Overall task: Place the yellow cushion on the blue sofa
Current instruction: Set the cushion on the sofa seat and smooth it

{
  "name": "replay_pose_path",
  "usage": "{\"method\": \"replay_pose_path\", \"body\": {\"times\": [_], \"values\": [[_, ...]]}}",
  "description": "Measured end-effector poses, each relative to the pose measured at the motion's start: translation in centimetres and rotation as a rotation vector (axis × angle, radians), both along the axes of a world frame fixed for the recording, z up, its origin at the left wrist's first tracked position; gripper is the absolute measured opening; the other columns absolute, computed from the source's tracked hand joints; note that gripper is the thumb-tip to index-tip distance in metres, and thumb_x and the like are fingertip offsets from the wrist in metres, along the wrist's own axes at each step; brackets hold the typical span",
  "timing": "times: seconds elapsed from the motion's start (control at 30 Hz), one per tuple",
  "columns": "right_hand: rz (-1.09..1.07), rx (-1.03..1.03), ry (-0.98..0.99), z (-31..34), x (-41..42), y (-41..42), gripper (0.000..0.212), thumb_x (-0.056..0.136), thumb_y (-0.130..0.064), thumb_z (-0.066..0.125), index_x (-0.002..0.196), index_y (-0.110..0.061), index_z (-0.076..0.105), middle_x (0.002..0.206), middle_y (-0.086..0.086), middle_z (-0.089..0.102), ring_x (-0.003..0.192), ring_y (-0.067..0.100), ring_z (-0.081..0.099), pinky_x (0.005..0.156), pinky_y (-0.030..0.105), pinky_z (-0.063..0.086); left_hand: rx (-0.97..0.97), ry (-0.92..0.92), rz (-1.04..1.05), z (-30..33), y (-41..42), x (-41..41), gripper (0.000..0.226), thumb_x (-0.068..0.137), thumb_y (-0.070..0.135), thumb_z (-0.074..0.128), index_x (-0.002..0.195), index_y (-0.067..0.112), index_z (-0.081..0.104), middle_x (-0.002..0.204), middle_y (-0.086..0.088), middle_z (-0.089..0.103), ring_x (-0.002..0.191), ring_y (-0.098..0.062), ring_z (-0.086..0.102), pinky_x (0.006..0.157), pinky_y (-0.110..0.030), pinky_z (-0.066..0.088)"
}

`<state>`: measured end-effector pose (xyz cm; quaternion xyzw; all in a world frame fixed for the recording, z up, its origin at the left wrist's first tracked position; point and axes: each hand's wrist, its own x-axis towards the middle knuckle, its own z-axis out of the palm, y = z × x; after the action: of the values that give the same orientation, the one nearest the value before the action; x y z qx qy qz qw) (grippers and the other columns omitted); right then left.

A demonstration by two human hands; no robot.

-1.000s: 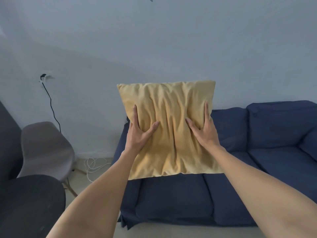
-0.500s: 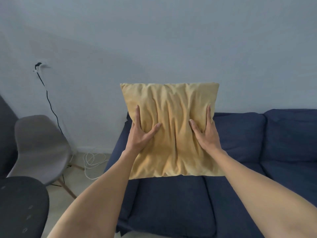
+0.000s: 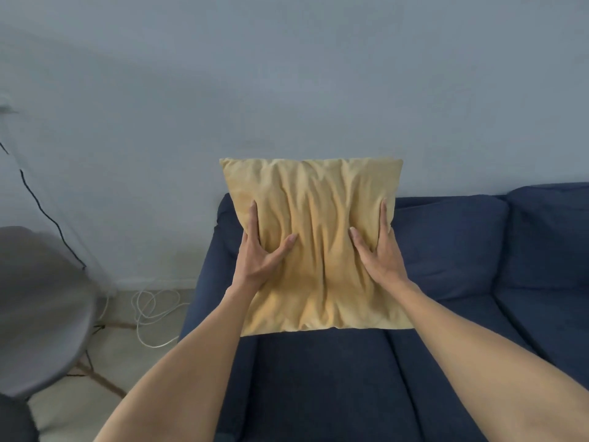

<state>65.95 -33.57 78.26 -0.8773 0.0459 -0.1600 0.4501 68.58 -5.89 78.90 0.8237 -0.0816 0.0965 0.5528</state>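
The yellow cushion (image 3: pixel 318 218) is square and wrinkled, held upright in front of me over the left end of the blue sofa (image 3: pixel 446 250). My left hand (image 3: pixel 259 250) grips its left edge, thumb across the front face. On the opposite edge my right hand (image 3: pixel 379 253) holds it the same way. The cushion's lower edge hangs above the left seat pad; its top rises above the backrest against the wall. I cannot tell whether it touches the backrest.
A grey chair (image 3: pixel 41 314) with wooden legs stands on the floor to the left of the sofa. A white cable (image 3: pixel 153 314) lies coiled between them, and a black cable (image 3: pixel 41 208) runs down the wall. A dark rounded object (image 3: pixel 12 422) sits at the bottom left corner.
The view has closed in on the sofa, and the chair has slid toward the left edge. The cushion, held the same way in both hands, now sits lower against the backrest.
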Motion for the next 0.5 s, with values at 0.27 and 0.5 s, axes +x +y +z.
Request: {"method": "replay_pose_path", "body": {"times": [0.27, 0.5], "values": [[0.133, 0.093, 0.186, -6.4, 6.5, -3.1, 0.134, 0.077, -0.071, 0.08, 0.154, -0.062, -0.029, 0.176, 0.0, 0.005, 0.158, 0.013, 0.011, 0.122, 0.037, 0.014, 0.131, 0.102, -0.091, -6.7, -2.2, 6.7, 0.131, 0.069, 0.088, 0.075, 0.162, 0.059, -0.013, 0.167, 0.025, 0.016, 0.151, -0.005, 0.03, 0.113, -0.029, 0.032], [0.149, 0.087, 0.253, -14.0, 13.0, -5.7, 0.136, 0.076, -0.067, 0.085, 0.146, -0.071, -0.032, 0.177, -0.002, 0.002, 0.162, 0.02, 0.006, 0.13, 0.051, 0.013, 0.171, 0.181, -0.068, -14.5, -4.9, 12.6, 0.133, 0.074, 0.081, 0.078, 0.166, 0.051, -0.013, 0.165, 0.02, 0.019, 0.154, -0.015, 0.028, 0.122, -0.04, 0.032]]}}
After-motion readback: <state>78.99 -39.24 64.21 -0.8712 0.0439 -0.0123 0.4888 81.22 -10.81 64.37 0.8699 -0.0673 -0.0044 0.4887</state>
